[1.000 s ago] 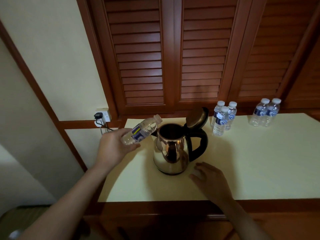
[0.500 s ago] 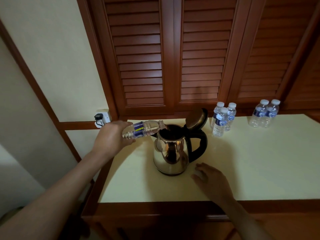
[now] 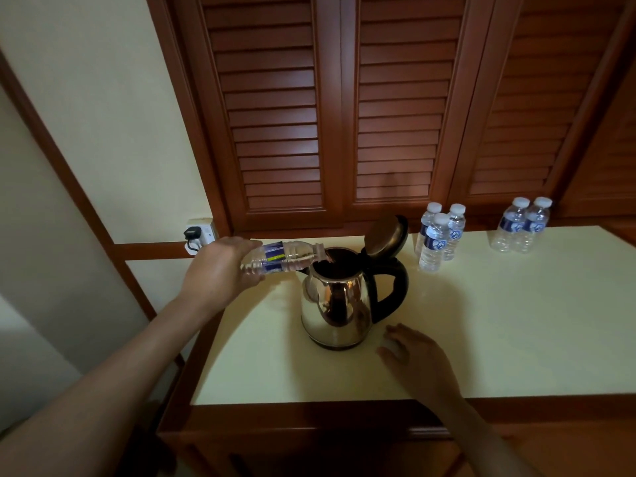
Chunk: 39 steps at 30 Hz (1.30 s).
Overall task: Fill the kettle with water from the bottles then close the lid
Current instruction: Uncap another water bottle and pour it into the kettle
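I am standing at the pale surface [image 3: 499, 321], where the steel kettle [image 3: 335, 304] is sitting near the left end with its handle turned to the right. Its lid [image 3: 383, 235] is tipped up and back, so the mouth is lying wide open. The spare bottles [image 3: 437, 239] are waiting capped and upright behind the handle, with another pair further right.

My left hand [image 3: 220, 273] is grasping the open bottle [image 3: 282, 258] by its base end, fingers [image 3: 251, 278] curled round it. It is lying almost level, with its neck reaching just over the kettle's left rim. My right hand [image 3: 416, 356] is lying on the surface in front of the handle, relaxed and gripping nothing.

I am judging this to be the pour itself, though I cannot tell whether water is running. To do it well, I am aiming to get the neck further inside the rim, then raise the base end slowly so the water is flowing without splashing. The bottle looks thin and soft, so I am avoiding any squeeze. A plug [image 3: 191, 234] is sitting in the wall socket on my pouring side, so a spill there would be the worst outcome.
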Motion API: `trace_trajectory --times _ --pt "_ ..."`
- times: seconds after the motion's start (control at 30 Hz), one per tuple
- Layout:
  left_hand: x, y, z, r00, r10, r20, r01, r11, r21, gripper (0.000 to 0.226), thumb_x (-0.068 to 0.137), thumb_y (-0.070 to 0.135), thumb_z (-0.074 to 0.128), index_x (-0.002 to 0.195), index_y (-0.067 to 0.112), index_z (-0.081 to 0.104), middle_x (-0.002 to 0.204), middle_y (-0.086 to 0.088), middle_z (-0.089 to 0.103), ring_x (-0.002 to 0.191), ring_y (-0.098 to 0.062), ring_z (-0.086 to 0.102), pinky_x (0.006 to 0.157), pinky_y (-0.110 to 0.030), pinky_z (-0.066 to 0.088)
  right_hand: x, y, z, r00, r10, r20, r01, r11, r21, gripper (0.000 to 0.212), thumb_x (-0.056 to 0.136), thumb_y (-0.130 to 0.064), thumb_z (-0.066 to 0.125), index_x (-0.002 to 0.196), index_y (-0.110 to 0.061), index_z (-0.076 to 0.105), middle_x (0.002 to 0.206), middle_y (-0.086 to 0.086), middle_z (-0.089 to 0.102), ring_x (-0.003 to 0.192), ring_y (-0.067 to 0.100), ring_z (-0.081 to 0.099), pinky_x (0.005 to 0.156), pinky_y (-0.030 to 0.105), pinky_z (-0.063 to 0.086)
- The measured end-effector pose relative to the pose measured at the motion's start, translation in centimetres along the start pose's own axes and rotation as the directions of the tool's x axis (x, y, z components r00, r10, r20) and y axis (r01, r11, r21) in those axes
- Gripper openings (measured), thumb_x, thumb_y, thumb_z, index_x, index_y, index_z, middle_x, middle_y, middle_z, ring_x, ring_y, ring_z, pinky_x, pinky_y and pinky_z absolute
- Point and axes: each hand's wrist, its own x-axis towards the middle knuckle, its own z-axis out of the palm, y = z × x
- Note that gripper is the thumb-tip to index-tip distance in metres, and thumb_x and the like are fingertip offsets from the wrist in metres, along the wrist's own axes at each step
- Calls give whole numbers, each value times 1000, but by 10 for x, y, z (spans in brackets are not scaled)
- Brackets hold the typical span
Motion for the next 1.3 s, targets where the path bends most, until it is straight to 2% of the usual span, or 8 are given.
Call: trace_trajectory --times 0.1,0.33,0.5,0.63,0.73,0.83,1.1,1.3 --pt "1 2 0 1000 4 2 -4 1000 10 61 69 24 91 125 15 70 111 -8 74 99 -29 69 78 -35 53 0 -7 -7 999 31 -7 -31 1000 5 34 86 -36 70 114 -17 73 122 -6 69 123 12 57 103 14 28" --pt "3 2 -1 1000 23 6 -23 999 33 61 71 24 90 127 15 69 114 -8 74 100 -28 69 79 -36 56 -2 -3 -4 999 25 26 -26 999 37 36 87 -44 61 111 -21 74 124 -10 68 125 11 56 103 5 19" --pt "4 4 -1 999 31 17 -32 998 51 61 71 24 90 128 15 69 114 -7 74 101 -27 68 79 -36 57 -1 -7 -8 1000 9 5 -9 999 39 27 85 -33 72 109 -19 74 122 -9 69 122 11 58 101 11 28" --pt "5 5 -2 1000 28 12 -28 997 65 61 71 23 90 127 15 69 115 -7 74 102 -27 68 79 -37 56 -1 -3 -6 1000 -14 -5 14 999 39 36 86 -45 62 111 -21 73 123 -10 68 124 9 56 103 17 34" --pt "6 6 -3 1000 27 7 -27 997 67 61 70 22 90 127 15 69 115 -8 74 103 -28 67 78 -36 55 -2 -7 -7 999 -33 -26 34 999 29 23 81 -30 76 101 -19 76 116 -6 72 117 15 62 100 22 40" --pt "6 9 -6 999 39 -3 -38 997 73 60 71 21 90 126 14 69 115 -8 74 103 -29 67 78 -37 54 -3 -14 -13 998 -11 -55 14 999 48 24 81 -23 79 104 -17 76 118 -3 71 117 17 62 100 21 36" --pt "8 9 -11 997 83 -3 -82 992 91 61 64 13 92 121 10 72 108 -11 74 97 -34 68 76 -38 55 -3 -8 -8 998 7 -56 -4 998 68 37 84 -37 73 116 -20 72 121 -7 70 122 10 58 101 20 38" --pt "12 8 -13 996 87 -20 -85 993 79 63 64 14 92 123 11 71 110 -8 74 100 -32 67 79 -38 54 -3 -14 -13 996 6 -86 0 998 59 27 80 -26 80 104 -17 75 117 -2 72 115 15 63 98 23 39"
